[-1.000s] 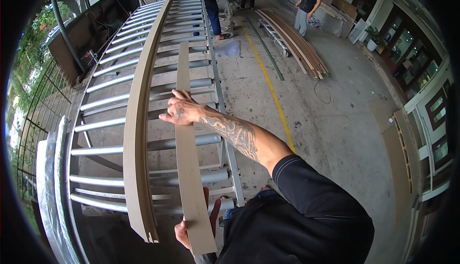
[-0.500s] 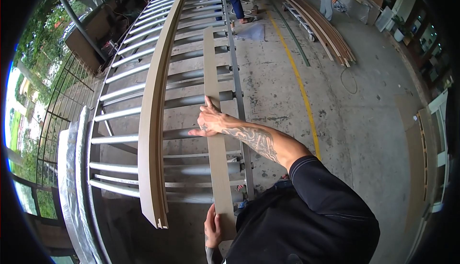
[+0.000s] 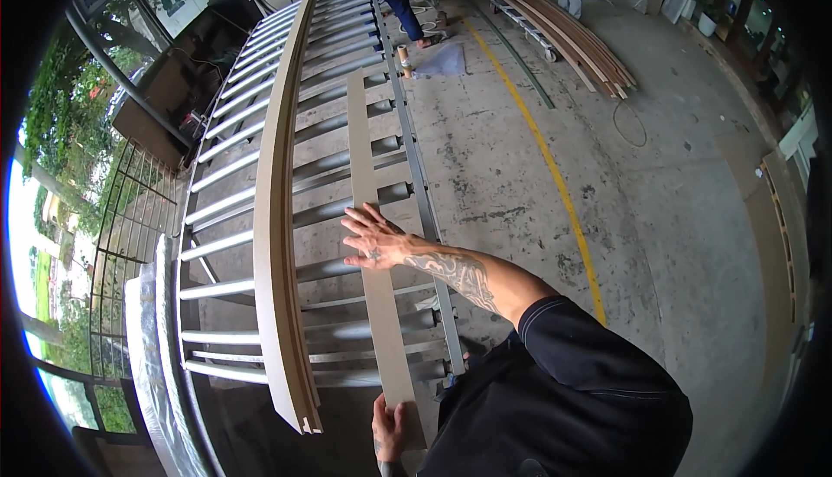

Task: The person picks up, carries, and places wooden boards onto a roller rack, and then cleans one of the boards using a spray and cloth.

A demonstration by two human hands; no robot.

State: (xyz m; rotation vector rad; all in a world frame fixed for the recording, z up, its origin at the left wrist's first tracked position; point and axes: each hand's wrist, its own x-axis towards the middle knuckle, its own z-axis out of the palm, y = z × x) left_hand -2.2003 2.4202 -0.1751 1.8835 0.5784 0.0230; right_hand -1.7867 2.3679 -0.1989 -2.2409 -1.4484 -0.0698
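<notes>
Head view: a flat pale board (image 3: 386,325) lies along the roller conveyor (image 3: 329,211)'s right side; the left grip (image 3: 389,429) clasps its near end, the right grip (image 3: 377,243) rests spread atop, apparently steadying; the next move calls for both together.

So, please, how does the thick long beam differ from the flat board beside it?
The beam reaches farther along the rollers than the board.
The beam is thick, with a notched near end; the board looks flat and thin.
The left hand and right hand touch the board; neither touches the beam.
Both are pale and lie across several rollers.
</notes>
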